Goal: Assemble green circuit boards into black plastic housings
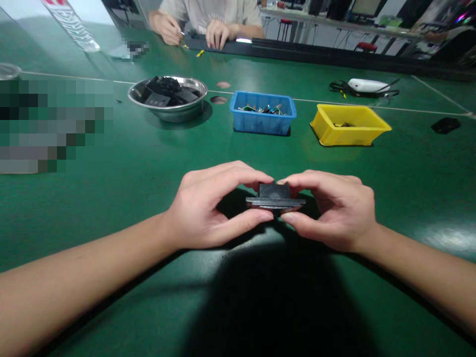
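Between my two hands is a small black plastic part (275, 194) with a wide flat flange and a narrower block on top. My left hand (219, 208) pinches its left side, thumb below and fingers above. On the other side my right hand (330, 208) grips it the same way. The part is held just above the green table (122, 208), seen edge-on, so its underside is mostly hidden. Beyond my hands stand a blue bin (262, 124) with small metal and green pieces and a yellow bin (345, 135) with a few small dark pieces.
A steel bowl (178, 114) holds several black plastic parts (171, 91). At the right lie a white tool with a black cord (368, 86) and a flat black piece (445, 125). Across the table a co-worker's hands (217, 33) rest by a dark rail (316, 53).
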Tool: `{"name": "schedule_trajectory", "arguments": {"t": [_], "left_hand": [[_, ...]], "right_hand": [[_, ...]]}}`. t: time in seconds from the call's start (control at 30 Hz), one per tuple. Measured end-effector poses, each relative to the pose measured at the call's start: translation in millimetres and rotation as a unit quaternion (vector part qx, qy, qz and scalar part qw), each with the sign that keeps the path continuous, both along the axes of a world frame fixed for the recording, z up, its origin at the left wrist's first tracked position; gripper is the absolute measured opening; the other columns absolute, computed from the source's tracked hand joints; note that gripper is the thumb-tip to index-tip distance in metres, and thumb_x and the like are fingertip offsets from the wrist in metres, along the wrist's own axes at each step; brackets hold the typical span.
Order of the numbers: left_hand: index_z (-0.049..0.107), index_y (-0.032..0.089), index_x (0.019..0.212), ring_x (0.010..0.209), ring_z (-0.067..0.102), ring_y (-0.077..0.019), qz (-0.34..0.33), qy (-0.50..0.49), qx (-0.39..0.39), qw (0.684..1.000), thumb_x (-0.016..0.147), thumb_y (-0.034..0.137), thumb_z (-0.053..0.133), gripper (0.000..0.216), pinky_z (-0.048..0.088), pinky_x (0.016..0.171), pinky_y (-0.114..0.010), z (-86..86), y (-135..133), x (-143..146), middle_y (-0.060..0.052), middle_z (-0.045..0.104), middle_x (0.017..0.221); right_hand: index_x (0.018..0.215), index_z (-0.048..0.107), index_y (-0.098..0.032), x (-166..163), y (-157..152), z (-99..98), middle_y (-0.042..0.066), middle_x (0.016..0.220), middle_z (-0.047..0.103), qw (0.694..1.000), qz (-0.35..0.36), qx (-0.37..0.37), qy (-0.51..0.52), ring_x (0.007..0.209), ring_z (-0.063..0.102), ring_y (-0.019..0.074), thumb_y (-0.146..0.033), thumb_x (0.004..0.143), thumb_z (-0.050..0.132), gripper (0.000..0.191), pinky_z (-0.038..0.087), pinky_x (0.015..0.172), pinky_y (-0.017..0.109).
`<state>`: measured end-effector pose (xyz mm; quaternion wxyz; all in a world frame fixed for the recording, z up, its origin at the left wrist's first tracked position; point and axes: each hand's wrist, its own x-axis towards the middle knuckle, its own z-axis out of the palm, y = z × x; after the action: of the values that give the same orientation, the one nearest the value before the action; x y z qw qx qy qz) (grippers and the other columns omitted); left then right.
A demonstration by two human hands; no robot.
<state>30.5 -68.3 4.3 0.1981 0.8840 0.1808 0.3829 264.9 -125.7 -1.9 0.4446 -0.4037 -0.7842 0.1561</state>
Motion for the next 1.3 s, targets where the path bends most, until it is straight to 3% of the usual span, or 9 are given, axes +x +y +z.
{"name": "schedule_trajectory", "arguments": {"t": [0.2,0.37,0.67,0.8,1.07,1.2,1.3], "left_hand": [[0.072,0.02,0.116,0.092,0.076,-0.0201,-0.003,-0.02,0.008,1.0,0.088,0.031,0.077,0.03,0.059,0.085,-0.028,-3.2,1.4,0.4,-0.009,0.079,0.103],[0.073,0.021,0.111,0.086,0.075,-0.0185,0.0,-0.03,0.003,1.0,0.088,0.029,0.077,0.025,0.06,0.081,-0.028,-4.0,2.8,0.9,-0.007,0.079,0.098],[0.073,0.02,0.107,0.081,0.074,-0.0173,0.004,-0.023,-0.028,0.999,0.088,0.028,0.078,0.021,0.059,0.077,-0.028,0.6,-1.2,1.4,-0.006,0.079,0.094],[0.072,0.02,0.108,0.082,0.074,-0.0169,0.0,-0.023,-0.01,1.0,0.087,0.03,0.079,0.024,0.059,0.079,-0.027,0.4,0.3,0.7,-0.006,0.079,0.094],[0.072,0.022,0.111,0.091,0.075,-0.0217,0.009,0.009,-0.064,0.998,0.087,0.037,0.076,0.028,0.06,0.086,-0.032,-1.1,3.7,0.7,-0.009,0.079,0.103],[0.073,0.019,0.111,0.086,0.074,-0.0188,-0.008,0.004,-0.043,0.999,0.088,0.03,0.074,0.025,0.059,0.082,-0.029,-1.2,4.6,1.2,-0.008,0.079,0.099],[0.074,0.02,0.111,0.085,0.074,-0.0194,-0.004,0.014,-0.112,0.994,0.087,0.033,0.075,0.027,0.06,0.083,-0.029,-0.6,4.0,2.4,-0.007,0.08,0.1]], "right_hand": [[0.111,0.076,-0.024,2.8,2.1,-6.4,0.005,0.096,0.081,0.999,0.015,-0.002,0.038,0.08,0.075,0.0195,-0.026,0.08,0.083,0.032,0.063,0.076,0.031],[0.12,0.074,-0.024,3.8,2.9,-8.8,0.007,0.104,0.08,0.998,0.036,-0.031,0.044,0.09,0.075,0.0218,-0.027,0.082,0.082,0.039,0.062,0.081,0.034],[0.11,0.077,-0.024,-0.4,-0.4,-0.1,0.005,0.094,0.08,0.998,0.019,-0.057,0.034,0.078,0.073,0.0203,-0.029,0.084,0.08,0.027,0.062,0.073,0.032],[0.111,0.076,-0.024,1.1,-0.2,-2.9,0.006,0.097,0.08,0.999,0.011,-0.044,0.025,0.081,0.074,0.0212,-0.032,0.083,0.081,0.029,0.062,0.075,0.033],[0.117,0.075,-0.022,2.0,2.2,-7.6,0.008,0.105,0.08,1.0,0.009,-0.015,0.024,0.091,0.075,0.0214,-0.031,0.084,0.08,0.034,0.061,0.082,0.032],[0.112,0.076,-0.021,-0.4,0.5,-5.6,0.006,0.098,0.081,0.997,0.001,-0.06,0.043,0.083,0.075,0.0193,-0.033,0.084,0.08,0.031,0.061,0.076,0.03],[0.109,0.077,-0.019,-3.2,0.5,-5.3,0.006,0.095,0.081,0.987,-0.003,-0.129,0.094,0.079,0.075,0.0178,-0.034,0.085,0.08,0.028,0.061,0.071,0.028]]}}
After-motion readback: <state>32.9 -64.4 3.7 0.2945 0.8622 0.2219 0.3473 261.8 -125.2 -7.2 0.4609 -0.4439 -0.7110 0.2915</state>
